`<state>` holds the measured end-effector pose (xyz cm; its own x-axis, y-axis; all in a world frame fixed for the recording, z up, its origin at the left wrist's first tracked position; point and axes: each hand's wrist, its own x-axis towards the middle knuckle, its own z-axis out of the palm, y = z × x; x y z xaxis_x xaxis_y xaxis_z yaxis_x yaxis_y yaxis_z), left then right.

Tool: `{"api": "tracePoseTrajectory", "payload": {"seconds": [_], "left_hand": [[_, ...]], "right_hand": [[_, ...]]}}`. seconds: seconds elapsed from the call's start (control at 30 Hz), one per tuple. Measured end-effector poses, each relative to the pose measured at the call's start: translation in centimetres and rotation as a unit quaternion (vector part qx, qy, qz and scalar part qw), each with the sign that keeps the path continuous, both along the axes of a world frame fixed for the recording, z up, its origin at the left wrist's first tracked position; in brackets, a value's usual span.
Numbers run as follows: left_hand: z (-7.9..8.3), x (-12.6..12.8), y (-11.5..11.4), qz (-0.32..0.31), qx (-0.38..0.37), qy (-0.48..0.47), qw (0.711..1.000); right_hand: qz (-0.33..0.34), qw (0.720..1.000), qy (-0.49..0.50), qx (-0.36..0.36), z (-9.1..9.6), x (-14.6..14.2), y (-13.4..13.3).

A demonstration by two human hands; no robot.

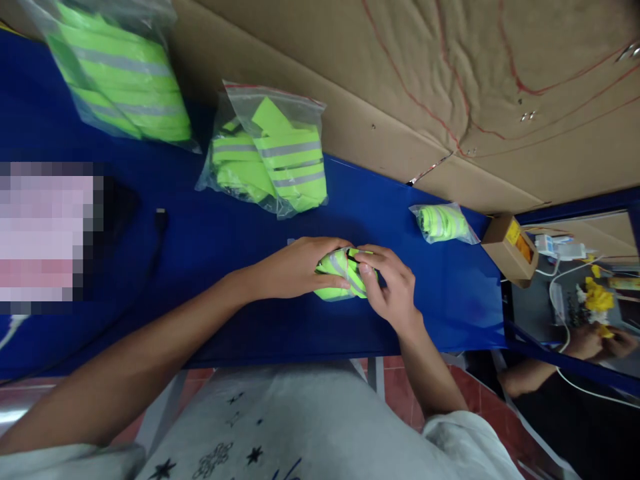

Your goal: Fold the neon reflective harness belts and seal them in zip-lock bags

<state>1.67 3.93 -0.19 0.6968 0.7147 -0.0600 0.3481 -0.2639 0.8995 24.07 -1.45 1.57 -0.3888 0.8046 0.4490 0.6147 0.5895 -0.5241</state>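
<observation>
Between my two hands, low over the blue table [300,340], is a folded bundle of neon-yellow reflective strap [336,288] with grey stripes. My left hand [305,267] wraps its left side, thumb along the front and fingers over the top. On the other side my right hand [393,280] pinches the bundle's right edge, close to a small dark piece at the top. The palms hide part of the bundle. Just beyond lie clear zip bags of similar strap [295,167], and a smaller bagged roll [443,222] rests farther right.
A large bag of strap [125,80] stands at the back left. A black cable [159,230] crosses the left side near a blurred-out screen. At right are an open cardboard box [511,250] and another person's hands [595,343] holding something yellow. A cardboard panel [350,87] borders the back.
</observation>
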Motion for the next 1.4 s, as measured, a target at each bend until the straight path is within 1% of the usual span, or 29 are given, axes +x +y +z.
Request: {"api": "tracePoseTrajectory", "payload": {"seconds": [0.1,0.2,0.33,0.43,0.53,0.6,0.63,0.7,0.77,0.8,0.87,0.9,0.93,1.0,1.07,1.13,1.2,1.27,1.33,1.4], "left_hand": [[0.2,0.3,-0.4,0.002,0.011,-0.031,0.999],[0.6,0.2,-0.5,0.008,0.017,-0.068,0.998],[1.5,-0.4,-0.2,0.067,0.01,-0.113,0.991],[2.3,-0.8,-0.2,0.075,0.007,-0.141,0.987],[3.1,-0.8,-0.4,0.071,0.027,-0.133,0.988],[3.5,-0.7,-0.6,0.08,0.047,-0.127,0.988],[3.7,-0.7,-0.6,0.088,0.051,-0.129,0.987],[4.0,-0.8,-0.5,0.106,0.047,-0.145,0.983],[4.5,-1.2,-0.3,0.138,0.043,-0.175,0.974],[4.8,-1.3,-0.2,0.156,0.042,-0.188,0.969],[5.3,-1.5,0.0,0.188,0.046,-0.204,0.96],[5.6,-1.5,0.0,0.196,0.048,-0.206,0.957],[5.8,-1.4,-0.1,0.199,0.052,-0.207,0.957],[6.2,-1.2,-0.2,0.202,0.065,-0.207,0.955],[6.4,-1.0,-0.3,0.208,0.074,-0.2,0.955],[6.4,-1.0,-0.4,0.218,0.077,-0.193,0.954],[6.4,-1.0,-0.4,0.224,0.073,-0.188,0.953],[6.4,-1.0,-0.5,0.224,0.061,-0.174,0.957],[6.5,-0.8,-0.6,0.227,0.047,-0.152,0.961],[6.6,-0.5,-0.8,0.245,0.044,-0.133,0.959]], "right_hand": [[0.019,1.0,0.018,0.005,0.3,-0.5,-0.2],[0.034,0.999,0.001,0.025,0.8,-0.9,-0.2],[0.039,0.999,-0.023,-0.021,2.8,-0.5,0.3],[0.053,0.998,-0.006,-0.041,4.3,-0.3,0.9],[0.074,0.996,0.04,-0.026,4.7,-1.0,1.7],[0.082,0.996,0.044,-0.02,4.6,-1.5,2.2],[0.088,0.995,0.035,-0.028,4.6,-1.7,2.4],[0.102,0.992,0.016,-0.077,5.1,-1.6,2.5],[0.091,0.99,0.026,-0.106,5.9,-1.1,2.3],[0.068,0.992,0.034,-0.096,6.4,-0.7,2.1],[0.019,0.999,0.033,-0.04,7.2,-0.1,1.6],[0.013,1.0,0.02,-0.012,7.5,0.1,1.4],[0.022,1.0,0.003,0.003,7.7,0.2,1.2],[0.06,0.998,-0.016,0.008,7.8,0.3,1.0],[0.087,0.996,-0.011,-0.002,7.6,0.2,1.1],[0.083,0.996,-0.003,-0.016,7.3,0.1,1.3],[0.065,0.998,-0.004,-0.025,6.8,0.0,1.5],[0.056,0.998,-0.013,-0.007,6.3,-0.1,1.6],[0.072,0.997,-0.036,0.007,5.9,-0.2,1.6],[0.102,0.993,-0.059,-0.01,5.5,-0.2,1.6]]}}
